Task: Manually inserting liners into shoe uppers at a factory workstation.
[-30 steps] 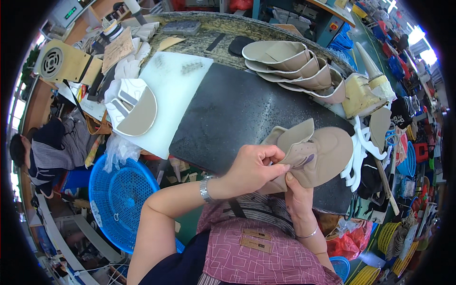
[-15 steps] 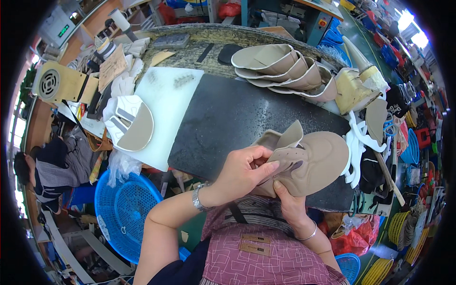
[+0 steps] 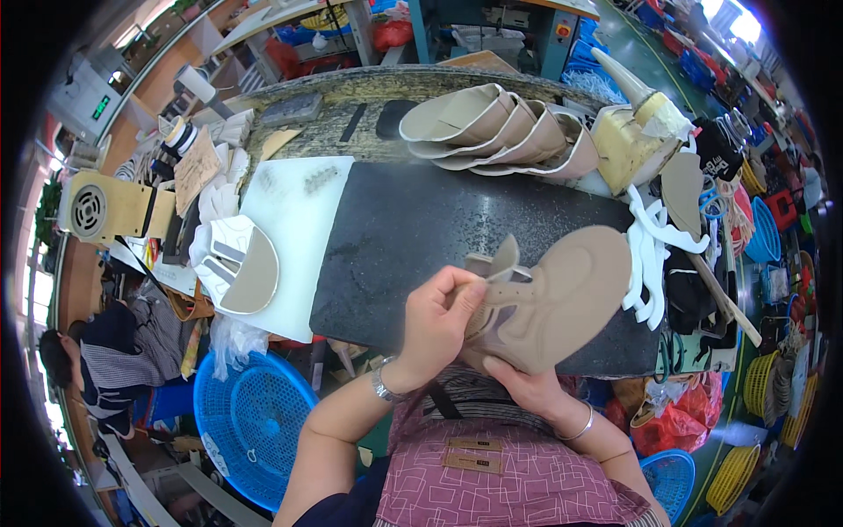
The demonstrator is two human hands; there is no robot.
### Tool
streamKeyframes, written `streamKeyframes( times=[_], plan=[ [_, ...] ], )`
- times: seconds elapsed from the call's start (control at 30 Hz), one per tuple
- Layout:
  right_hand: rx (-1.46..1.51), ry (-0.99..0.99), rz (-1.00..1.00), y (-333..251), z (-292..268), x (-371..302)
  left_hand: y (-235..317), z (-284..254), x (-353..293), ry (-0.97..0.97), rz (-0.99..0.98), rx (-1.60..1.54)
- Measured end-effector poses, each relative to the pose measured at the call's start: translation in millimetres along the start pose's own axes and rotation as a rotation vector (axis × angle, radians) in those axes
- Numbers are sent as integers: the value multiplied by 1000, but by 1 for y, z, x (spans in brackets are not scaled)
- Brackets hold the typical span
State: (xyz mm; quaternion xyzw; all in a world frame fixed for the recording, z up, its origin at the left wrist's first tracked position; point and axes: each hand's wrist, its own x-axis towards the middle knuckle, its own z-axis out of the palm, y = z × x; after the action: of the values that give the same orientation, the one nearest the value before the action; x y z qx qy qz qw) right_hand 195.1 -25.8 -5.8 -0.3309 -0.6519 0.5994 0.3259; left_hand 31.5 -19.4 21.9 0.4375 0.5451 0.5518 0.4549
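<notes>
pinching a beige shoe upper (image 3: 575, 294) with left hand (image 3: 437, 318), right hand (image 3: 532, 388) gripping its near edge, black mat (image 3: 395, 237) beneath

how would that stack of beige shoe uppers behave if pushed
The stack of beige shoe uppers would probably shift or fan out, since they overlap at a slant. Each is likely light, being hollow, and its thin, open walls suggest it may flex.

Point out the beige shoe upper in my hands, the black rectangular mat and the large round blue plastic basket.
Beige shoe upper (image 3: 566, 294), head view: broad front panel.
Black rectangular mat (image 3: 408, 233), head view: bare top surface.
Large round blue plastic basket (image 3: 262, 424), head view: perforated bottom.
</notes>
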Motion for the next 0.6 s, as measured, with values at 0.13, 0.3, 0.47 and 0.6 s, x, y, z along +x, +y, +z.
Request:
streamKeyframes(
  times=[0.13, 0.3, 0.47, 0.6],
  plan=[
    [-397, -50, -263, -15, -30, 20, 2, -1, 20, 2, -62, -422],
    [-1269, -3, -756, -8, -66, 55, -11, -12, 57, -38, -146, -631],
    [-1779, -16, -790, 4, -86, 62, 0, -2, 55, 472, 865, 481],
    [-1848, -308, -715, 14, -81, 52, -14, 29, 29, -396, 982, 607]
  ],
)
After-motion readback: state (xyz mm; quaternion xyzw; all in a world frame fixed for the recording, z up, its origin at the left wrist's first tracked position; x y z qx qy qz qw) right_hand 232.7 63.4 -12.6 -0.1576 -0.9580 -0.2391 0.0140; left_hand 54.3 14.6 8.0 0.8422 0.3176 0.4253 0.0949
